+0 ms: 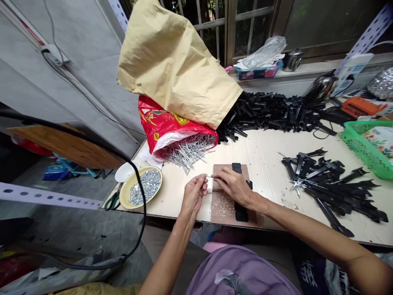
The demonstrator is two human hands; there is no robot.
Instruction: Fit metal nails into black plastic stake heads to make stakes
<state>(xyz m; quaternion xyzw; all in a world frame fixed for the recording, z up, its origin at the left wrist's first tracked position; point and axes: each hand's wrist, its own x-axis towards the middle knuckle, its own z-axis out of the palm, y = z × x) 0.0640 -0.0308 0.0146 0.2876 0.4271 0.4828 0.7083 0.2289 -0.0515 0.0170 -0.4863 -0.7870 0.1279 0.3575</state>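
Note:
A thin metal pin [209, 176] spans the gap between my two hands, over the left edge of a brown board [221, 205]. My left hand [195, 191] is closed in a pinch at the pin's left end; whether a small piece also sits in those fingertips is hidden. From the other side, my right hand [236, 185] grips the pin between thumb and fingers, above the board. Black pads [241, 216] line the board's right part, partly covered by the right hand. Left of my hands, a yellow bowl [124, 199] holds many small silvery metal pieces [145, 187].
Long metal pins [188, 152] spill from a red bag [178, 123] under a tan sack [175, 61]. Black plastic parts [331, 180] lie at right, with more heaped [270, 110] behind. Green-handled scissors [113, 200], a green basket [365, 157] and a hanging black cable [141, 184] are around.

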